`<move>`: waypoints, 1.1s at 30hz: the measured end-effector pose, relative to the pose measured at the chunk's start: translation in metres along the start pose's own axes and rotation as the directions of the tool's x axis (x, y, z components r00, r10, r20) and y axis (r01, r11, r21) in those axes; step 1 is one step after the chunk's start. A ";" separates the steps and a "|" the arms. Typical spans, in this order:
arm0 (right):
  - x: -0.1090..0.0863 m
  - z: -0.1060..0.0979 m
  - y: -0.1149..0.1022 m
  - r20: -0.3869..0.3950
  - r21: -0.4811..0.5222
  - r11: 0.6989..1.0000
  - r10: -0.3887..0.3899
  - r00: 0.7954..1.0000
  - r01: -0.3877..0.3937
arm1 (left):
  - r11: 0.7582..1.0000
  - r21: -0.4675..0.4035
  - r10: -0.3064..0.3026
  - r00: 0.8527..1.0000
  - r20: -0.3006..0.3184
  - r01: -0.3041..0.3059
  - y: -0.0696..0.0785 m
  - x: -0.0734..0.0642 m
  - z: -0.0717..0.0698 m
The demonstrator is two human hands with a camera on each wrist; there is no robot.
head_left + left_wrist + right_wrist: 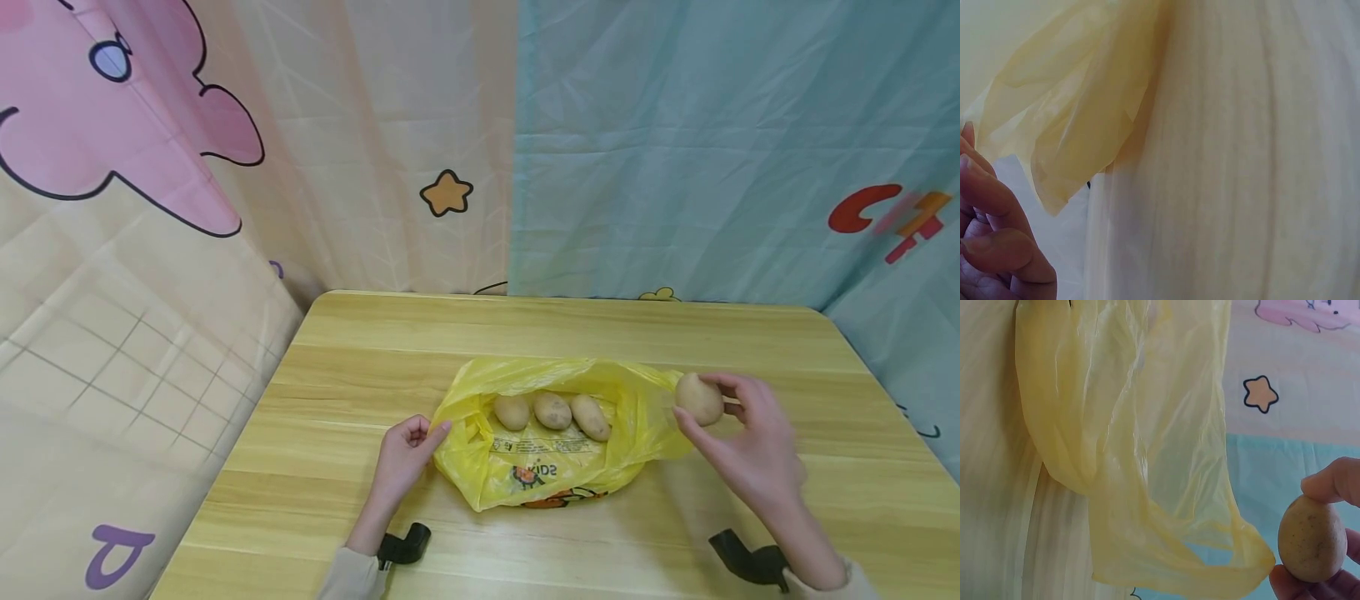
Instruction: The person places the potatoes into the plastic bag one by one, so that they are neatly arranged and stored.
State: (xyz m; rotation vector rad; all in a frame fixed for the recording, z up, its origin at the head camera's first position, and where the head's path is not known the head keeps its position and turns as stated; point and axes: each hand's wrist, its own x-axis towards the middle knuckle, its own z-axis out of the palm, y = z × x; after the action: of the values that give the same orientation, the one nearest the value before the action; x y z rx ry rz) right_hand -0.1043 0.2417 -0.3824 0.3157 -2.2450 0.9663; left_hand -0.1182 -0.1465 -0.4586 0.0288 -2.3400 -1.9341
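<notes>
A yellow plastic bag [525, 496] lies spread on the table with its mouth held wide. Inside it, three potatoes [552, 411] sit in a row against the far side. At the bag's left edge my left hand [405, 454] pinches the rim between thumb and fingers; in the left wrist view its curled fingers [1007, 253] show beside the hanging plastic [1085, 125]. Over the bag's right end, my right hand [753, 446] grips another potato [699, 400] between thumb and fingers. The right wrist view shows this speckled potato [1313, 540] close to the bag's handle loop [1204, 578].
The wood-grain table [360, 350] extends around the bag on all sides. Behind it hang printed curtains [675, 150], cream on the left and blue on the right. Black wrist mounts [405, 546] are strapped near both sleeves.
</notes>
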 end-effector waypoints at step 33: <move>0.017 0.050 -0.020 0.269 0.070 0.981 -0.192 0.944 0.180 | 1.000 -0.002 -0.015 1.000 0.000 0.015 0.000 0.000 0.000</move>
State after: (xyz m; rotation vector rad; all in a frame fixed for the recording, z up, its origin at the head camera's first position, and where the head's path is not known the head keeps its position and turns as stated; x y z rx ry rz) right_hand -0.1322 0.1926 -0.3861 0.7081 -2.3897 0.9175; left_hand -0.1182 -0.1468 -0.4583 0.0469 -2.3444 -1.9435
